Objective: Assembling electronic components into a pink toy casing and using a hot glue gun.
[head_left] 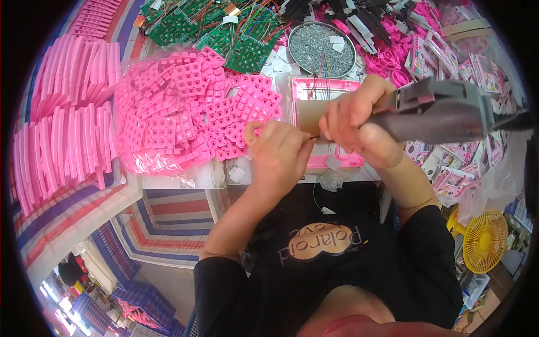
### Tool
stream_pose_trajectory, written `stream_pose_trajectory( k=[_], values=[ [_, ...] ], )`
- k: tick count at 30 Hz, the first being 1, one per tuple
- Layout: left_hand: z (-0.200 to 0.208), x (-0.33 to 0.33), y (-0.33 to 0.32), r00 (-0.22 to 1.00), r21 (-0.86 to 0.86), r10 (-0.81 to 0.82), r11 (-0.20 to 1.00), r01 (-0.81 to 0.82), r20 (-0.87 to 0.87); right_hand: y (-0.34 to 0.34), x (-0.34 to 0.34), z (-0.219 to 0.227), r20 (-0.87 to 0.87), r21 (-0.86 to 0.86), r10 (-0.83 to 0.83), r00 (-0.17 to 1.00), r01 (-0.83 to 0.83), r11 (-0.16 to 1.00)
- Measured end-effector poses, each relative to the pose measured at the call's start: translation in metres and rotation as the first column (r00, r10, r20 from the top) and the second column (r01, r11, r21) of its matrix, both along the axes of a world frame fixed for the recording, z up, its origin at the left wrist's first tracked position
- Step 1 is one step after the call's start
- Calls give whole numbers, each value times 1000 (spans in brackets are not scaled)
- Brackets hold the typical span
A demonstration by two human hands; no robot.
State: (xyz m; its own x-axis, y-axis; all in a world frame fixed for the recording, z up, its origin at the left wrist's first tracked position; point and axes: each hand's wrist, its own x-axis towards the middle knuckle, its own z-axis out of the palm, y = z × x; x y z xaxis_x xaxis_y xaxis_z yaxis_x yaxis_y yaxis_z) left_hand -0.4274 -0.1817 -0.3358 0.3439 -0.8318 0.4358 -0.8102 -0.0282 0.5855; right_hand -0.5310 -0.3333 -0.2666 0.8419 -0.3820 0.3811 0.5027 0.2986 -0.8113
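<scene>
You are getting bright, even light from overhead, so the shadows under your hands are falling soft and faint. The fisheye is bending straight edges toward the rim, and a black vignette is closing the corners. The grey tool (443, 115) in your right hand (359, 121) is looming large and slightly soft. The plastic bag (168, 95) of pink keypads is throwing pale glare.

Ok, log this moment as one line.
left hand: steadies work at tool tip | right hand: grips grey electric screwdriver | under: pink plastic frame | beside: pink keypad pile
</scene>
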Motion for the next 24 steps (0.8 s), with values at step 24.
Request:
stream_pose_trajectory(
  k=[24],
  values=[
    [25,-18,-6,924,226,-378,897,380,-54,-40,35,-13,-223,-246,-218,950,162,956]
  ],
)
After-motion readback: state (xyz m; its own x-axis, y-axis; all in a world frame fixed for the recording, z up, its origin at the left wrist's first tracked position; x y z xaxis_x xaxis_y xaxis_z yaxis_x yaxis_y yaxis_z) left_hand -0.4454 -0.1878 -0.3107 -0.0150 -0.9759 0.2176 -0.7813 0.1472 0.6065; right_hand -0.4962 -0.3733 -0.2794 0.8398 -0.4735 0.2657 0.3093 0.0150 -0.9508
